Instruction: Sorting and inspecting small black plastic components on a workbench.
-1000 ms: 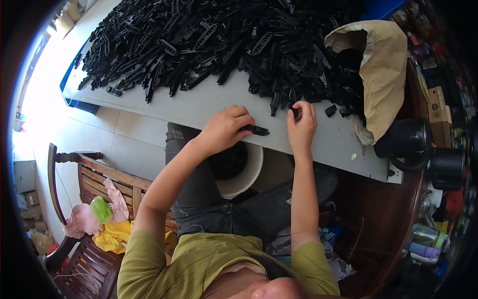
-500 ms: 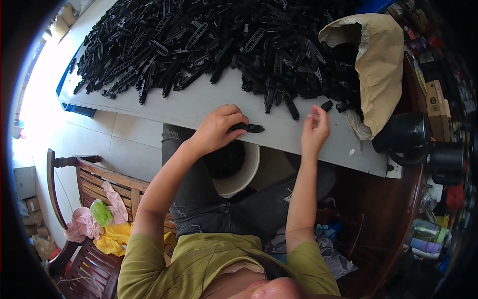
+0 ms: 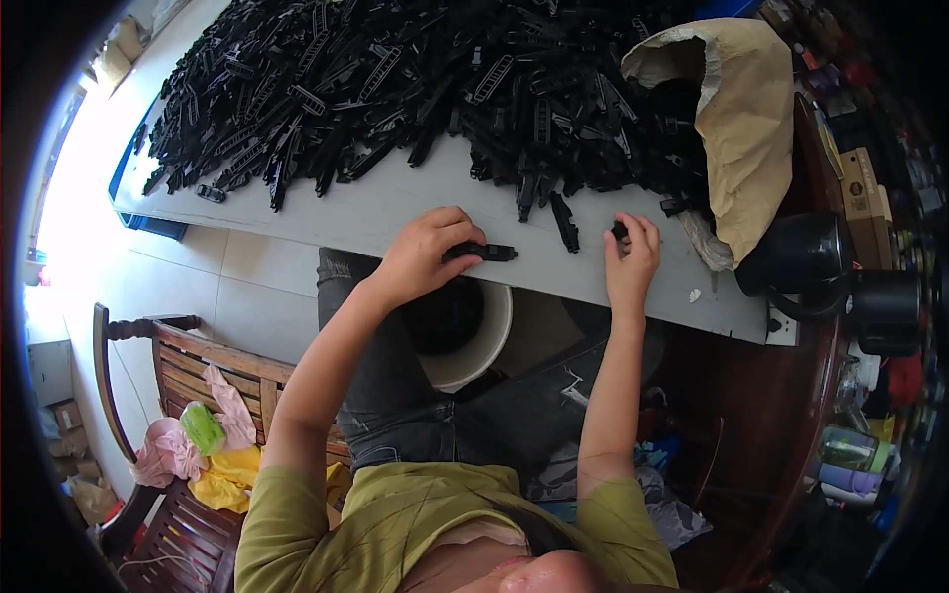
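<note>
At the near edge of the grey table [image 3: 386,212], my left hand [image 3: 430,257] is closed around a long black plastic part [image 3: 491,253], whose right end sticks out past the fingers. Farther right, my right hand [image 3: 633,259] pinches a small black plastic piece [image 3: 620,229] between thumb and fingers, just over the tabletop. One loose black strip [image 3: 564,222] lies between the two hands, closer to the right one. Behind both hands spreads a large heap of black plastic parts [image 3: 395,89], many of them long and slotted.
A brown paper sack [image 3: 756,138] lies open at the table's right, beside a black mug-like vessel [image 3: 803,262]. Below the table edge, a white bucket [image 3: 499,341] with dark contents stands between my legs. A wooden bench [image 3: 217,366] holding cloths is at left.
My right hand has closed on the small black piece that lay by the sack and drawn it slightly left. My left hand keeps its hold on the long part, nearly still.
</note>
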Motion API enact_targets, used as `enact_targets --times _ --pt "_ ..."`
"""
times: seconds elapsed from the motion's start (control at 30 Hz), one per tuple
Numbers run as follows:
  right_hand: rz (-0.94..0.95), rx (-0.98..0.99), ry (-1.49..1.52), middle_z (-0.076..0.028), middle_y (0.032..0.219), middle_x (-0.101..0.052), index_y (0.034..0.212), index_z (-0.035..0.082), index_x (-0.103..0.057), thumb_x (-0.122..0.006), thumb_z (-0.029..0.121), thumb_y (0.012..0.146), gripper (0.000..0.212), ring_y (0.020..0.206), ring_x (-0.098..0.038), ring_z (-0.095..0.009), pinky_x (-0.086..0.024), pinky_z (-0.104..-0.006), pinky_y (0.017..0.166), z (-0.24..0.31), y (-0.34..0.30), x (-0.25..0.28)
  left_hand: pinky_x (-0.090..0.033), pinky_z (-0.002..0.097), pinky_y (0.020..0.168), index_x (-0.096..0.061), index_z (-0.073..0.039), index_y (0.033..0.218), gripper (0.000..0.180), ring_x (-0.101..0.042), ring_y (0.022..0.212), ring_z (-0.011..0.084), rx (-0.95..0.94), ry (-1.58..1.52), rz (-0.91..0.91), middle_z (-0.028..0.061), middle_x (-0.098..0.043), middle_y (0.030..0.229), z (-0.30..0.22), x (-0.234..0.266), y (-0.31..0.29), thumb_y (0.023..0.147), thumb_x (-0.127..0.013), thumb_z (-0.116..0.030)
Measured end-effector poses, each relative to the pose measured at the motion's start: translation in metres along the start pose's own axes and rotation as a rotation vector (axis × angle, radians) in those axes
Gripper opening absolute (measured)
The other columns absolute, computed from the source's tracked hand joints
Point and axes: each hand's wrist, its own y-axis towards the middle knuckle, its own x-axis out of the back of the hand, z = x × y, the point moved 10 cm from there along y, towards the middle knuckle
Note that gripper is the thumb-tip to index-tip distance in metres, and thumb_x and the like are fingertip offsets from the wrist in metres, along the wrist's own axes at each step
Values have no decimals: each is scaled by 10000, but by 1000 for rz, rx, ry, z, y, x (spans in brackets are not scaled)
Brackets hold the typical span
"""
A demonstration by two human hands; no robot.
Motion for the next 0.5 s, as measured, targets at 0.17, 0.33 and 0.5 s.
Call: enact_targets --times 0.17,0.33,0.5 --pt "-47 83 55 -96 1157 -516 1148 60 -637 -662 -3 806 349 858 -556 -191 -493 -306 758 4 -3 -2 -484 382 753 -642 -70 931 220 -585 879 301 0 16 -13 90 -584 910 -3 14 -2 735 -739 -88" --pt "-72 83 -103 -159 1134 -485 1158 50 -622 -695 72 806 360 1011 -529 -330 -458 -390 867 -22 -17 -6 -485 399 795 -629 -80 990 230 -583 928 319 8 -16 -24 103 -584 944 5 -4 -12 784 -707 -146" --pt "-63 89 -57 -137 1071 -477 1143 22 -613 -682 124 848 320 958 -520 -308 -450 -378 843 -10 -19 -5 -477 425 759 -599 -74 1004 247 -574 908 326 21 34 -148 105 -555 928 3 3 -20 791 -692 -155"
